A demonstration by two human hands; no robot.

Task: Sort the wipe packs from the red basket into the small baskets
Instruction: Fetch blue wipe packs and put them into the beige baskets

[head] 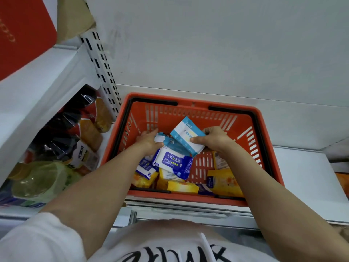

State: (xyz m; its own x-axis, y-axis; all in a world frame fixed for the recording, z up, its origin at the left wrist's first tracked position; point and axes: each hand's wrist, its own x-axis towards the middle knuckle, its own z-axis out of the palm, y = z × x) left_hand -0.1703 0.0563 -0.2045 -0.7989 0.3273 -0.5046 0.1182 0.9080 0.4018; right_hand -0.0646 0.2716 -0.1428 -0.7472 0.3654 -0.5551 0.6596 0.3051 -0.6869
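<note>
**Lifting packs from the red basket**

Head view: Reaching into the red basket (190, 110) at frame centre, the right hand (213, 138) pinches a light-blue pack (186, 135) between thumb and fingers; the left hand (149, 141) grips a second pack (166, 142). Lift each pack clear of the blue (172, 163) and yellow packs (182, 187) below. No small baskets are visible. Bottles (62, 148) crowd the shelf at left.
</note>
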